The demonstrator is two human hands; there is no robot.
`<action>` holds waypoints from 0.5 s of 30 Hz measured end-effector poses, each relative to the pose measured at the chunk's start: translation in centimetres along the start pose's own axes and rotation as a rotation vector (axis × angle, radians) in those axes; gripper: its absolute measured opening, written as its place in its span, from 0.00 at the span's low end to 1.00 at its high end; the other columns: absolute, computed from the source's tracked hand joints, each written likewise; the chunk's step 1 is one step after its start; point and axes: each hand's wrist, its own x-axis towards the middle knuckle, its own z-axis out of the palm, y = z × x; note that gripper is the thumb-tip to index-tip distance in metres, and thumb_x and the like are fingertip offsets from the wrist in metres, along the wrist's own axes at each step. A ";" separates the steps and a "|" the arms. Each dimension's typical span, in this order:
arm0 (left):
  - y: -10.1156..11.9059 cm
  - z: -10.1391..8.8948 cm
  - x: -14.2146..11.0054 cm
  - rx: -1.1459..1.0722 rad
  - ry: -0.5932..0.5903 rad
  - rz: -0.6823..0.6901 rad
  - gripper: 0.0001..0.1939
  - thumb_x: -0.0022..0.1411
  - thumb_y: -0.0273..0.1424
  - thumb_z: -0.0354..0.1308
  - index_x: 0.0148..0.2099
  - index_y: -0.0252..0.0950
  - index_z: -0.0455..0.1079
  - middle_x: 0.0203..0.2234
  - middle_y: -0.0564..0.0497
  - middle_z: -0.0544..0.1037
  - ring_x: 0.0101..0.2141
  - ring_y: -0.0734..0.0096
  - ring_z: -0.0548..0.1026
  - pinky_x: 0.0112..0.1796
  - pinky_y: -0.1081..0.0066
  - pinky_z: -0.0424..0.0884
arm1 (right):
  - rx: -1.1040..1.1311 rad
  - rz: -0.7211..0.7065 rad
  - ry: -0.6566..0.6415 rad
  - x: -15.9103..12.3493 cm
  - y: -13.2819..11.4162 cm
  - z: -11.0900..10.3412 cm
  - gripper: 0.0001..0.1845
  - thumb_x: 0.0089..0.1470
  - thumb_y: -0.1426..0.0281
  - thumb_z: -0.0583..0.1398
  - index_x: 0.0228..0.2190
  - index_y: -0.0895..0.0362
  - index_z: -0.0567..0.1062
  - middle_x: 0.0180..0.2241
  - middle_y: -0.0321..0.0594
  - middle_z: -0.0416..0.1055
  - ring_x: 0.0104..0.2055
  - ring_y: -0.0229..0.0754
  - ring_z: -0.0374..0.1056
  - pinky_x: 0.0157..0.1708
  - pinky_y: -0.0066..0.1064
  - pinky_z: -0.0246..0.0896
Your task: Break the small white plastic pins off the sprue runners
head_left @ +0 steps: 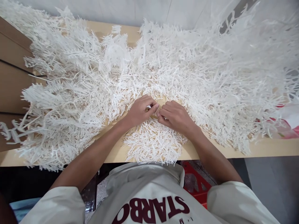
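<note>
My left hand (143, 109) is closed in a pinch over the table, and a small white piece (148, 107) shows between its thumb and fingers. Close beside it, my right hand (174, 115) has its fingers curled, their tips almost meeting those of the left. Whatever the right fingertips grip is too small to make out. Below both hands lies a small heap of loose, thin white sticks (154, 141), reaching the table's front edge. A much larger pile of white, branching, plastic-looking strands (130, 71) curves around the hands behind and on both sides.
The pale wooden table (275, 147) runs along a grey wall (151, 11). Cardboard boxes (14, 77) stand at the left edge. A red and white plastic bag (285, 124) lies at the right. Beneath the table is a red plastic object (197, 183).
</note>
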 end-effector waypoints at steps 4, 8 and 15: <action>-0.4 0.0 0.1 0.022 0.016 -0.043 0.14 0.66 0.36 0.49 0.30 0.35 0.66 0.24 0.53 0.71 0.28 0.76 0.66 0.32 0.72 0.63 | 0.098 -0.186 0.085 0.0 -1.8 -0.3 0.12 0.53 0.78 0.53 0.20 0.55 0.62 0.18 0.30 0.58 0.24 0.34 0.51 0.26 0.31 0.48; -0.4 -0.4 0.3 -0.048 0.133 -0.156 0.15 0.66 0.39 0.49 0.31 0.36 0.66 0.26 0.53 0.72 0.29 0.77 0.67 0.33 0.73 0.64 | 0.201 -0.337 0.186 0.0 -3.2 -0.1 0.10 0.54 0.73 0.56 0.22 0.53 0.62 0.20 0.28 0.62 0.25 0.33 0.54 0.26 0.31 0.49; 0.1 -0.4 0.2 -0.099 0.146 -0.155 0.14 0.65 0.39 0.51 0.32 0.36 0.68 0.25 0.54 0.72 0.28 0.78 0.67 0.32 0.73 0.63 | 0.052 0.319 0.196 -0.1 0.2 0.1 0.08 0.57 0.64 0.57 0.39 0.54 0.69 0.37 0.39 0.71 0.41 0.41 0.64 0.39 0.36 0.56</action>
